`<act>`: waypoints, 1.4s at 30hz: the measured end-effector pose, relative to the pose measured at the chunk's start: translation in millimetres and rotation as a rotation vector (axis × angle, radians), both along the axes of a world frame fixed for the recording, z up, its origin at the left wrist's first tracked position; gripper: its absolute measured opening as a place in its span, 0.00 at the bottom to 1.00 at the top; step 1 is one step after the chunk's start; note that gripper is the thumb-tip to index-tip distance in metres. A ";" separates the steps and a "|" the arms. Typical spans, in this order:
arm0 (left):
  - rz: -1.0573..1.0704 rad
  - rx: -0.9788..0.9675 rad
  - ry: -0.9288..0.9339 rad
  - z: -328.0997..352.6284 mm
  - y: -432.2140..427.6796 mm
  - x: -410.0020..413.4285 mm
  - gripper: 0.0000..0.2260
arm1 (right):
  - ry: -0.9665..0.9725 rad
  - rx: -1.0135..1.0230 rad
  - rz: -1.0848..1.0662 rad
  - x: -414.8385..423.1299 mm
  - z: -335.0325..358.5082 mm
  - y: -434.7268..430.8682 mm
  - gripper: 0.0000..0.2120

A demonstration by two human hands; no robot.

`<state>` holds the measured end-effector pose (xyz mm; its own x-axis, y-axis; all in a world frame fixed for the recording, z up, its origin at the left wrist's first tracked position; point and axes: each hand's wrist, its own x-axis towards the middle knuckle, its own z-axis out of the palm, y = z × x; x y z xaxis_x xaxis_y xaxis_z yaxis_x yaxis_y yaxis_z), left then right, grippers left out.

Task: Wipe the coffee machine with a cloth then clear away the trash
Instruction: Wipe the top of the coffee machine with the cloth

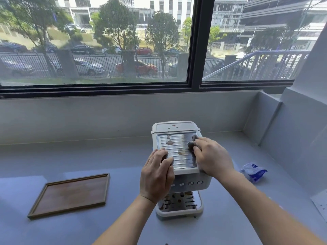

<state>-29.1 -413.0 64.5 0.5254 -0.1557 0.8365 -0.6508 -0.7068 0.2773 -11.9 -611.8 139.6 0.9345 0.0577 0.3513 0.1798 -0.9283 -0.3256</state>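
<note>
Beyond the wide window (99,41) a street with parked cars, trees and buildings is seen. Below it, a pale grey counter (88,156) runs left to right, closed by a low wall at the far side and at the right.

Near the middle of the counter a white coffee machine (178,167) is stood. Its ribbed metal top plate (177,151) is marked with brown stains, and more brown spots are seen on the white lid at the far end. The slotted drip tray (178,202) at its near foot is spotted too.

The left hand (156,175) is laid flat on the near left corner of the machine, fingers spread over the plate's edge. The right hand (212,156) is closed on a grey cloth (192,143), pressed to the right side of the plate.

On the left, well apart from the machine, a wooden tray (74,193) is lying flat. On the right, a crumpled blue and white wrapper (254,171) is lying on the counter.
</note>
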 end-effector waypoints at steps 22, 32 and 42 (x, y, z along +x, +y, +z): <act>-0.040 -0.069 0.016 -1.1 -0.4 -2.3 0.10 | 0.007 -0.080 -0.015 -3.3 2.8 17.5 0.13; -0.047 -0.117 0.041 -1.0 -2.4 -4.9 0.10 | 0.042 -0.109 -0.003 6.1 6.7 21.1 0.14; -0.042 -0.103 0.052 -0.8 -1.6 -6.0 0.10 | 0.064 -0.108 -0.043 13.3 4.7 20.7 0.15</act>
<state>-35.1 -414.6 63.7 0.5637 -0.0931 0.8207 -0.6622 -0.6448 0.3816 1.4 -591.1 144.3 0.9571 0.0512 0.2852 0.1211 -0.9649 -0.2332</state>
